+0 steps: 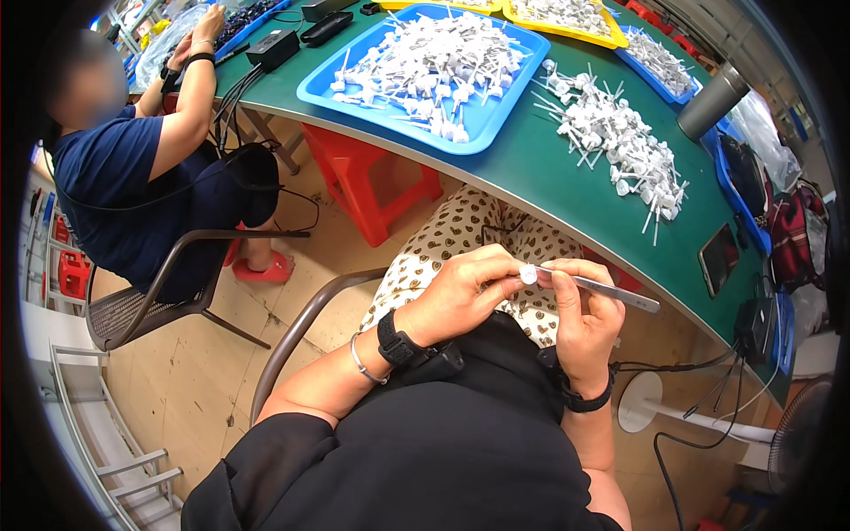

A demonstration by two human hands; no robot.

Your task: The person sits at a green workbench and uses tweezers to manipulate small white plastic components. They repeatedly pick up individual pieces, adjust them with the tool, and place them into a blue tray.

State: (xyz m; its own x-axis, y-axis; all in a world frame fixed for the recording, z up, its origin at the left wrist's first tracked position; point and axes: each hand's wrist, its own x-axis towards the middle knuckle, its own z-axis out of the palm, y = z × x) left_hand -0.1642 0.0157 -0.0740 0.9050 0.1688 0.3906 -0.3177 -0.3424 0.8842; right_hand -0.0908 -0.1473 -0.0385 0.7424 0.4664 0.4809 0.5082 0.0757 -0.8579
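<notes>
In the head view, the left hand (469,288) pinched a white part (529,274) over the lap (434,243), short of the desk's (547,170) near edge, the right hand (589,327) gripped tweezers (632,298) whose contact with it could not be determined, and a blue tray (485,142) of similar parts (452,53) stood along that edge.

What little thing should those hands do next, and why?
Perhaps the right hand should gently nudge the slim metal tool against the small white part, because the left hand has that part pinched in its fingertips and the tool's end is right by it.
</notes>
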